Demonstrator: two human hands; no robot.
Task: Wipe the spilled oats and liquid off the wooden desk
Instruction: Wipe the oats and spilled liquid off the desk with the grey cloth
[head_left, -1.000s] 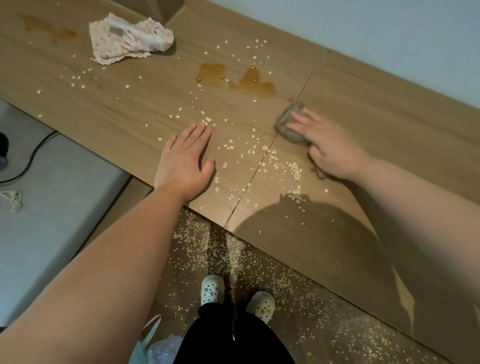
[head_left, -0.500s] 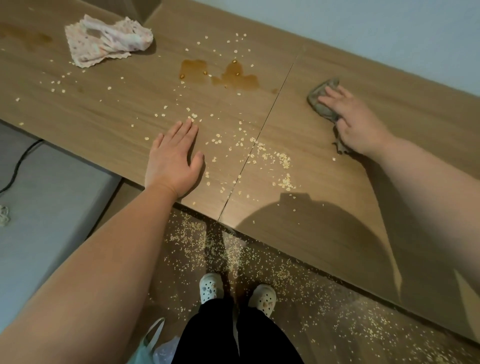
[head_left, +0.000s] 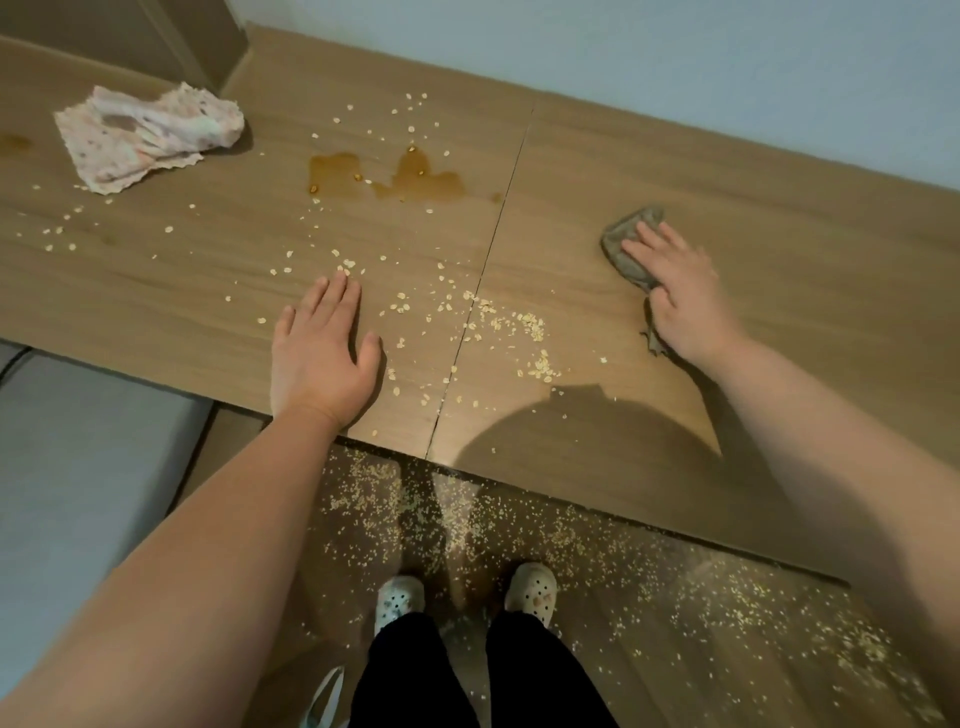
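Maybe half done: right hand (head_left: 680, 296) presses grey rag (head_left: 626, 244) with straight fingers on the counter (head_left: 779, 234), right of the seam (head_left: 498, 234), left hand (head_left: 319, 353) flat, fingers released, left of seam; oats (head_left: 524, 332) straddling seam and brown liquid puddle (head_left: 410, 182) left of it unwiped.

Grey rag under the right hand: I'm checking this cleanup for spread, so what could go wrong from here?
The grey rag under the right hand could sweep the loose oats off the near edge of the desk, adding to those on the floor.
Dragged through the brown puddle, it may smear liquid or push it into the seam.
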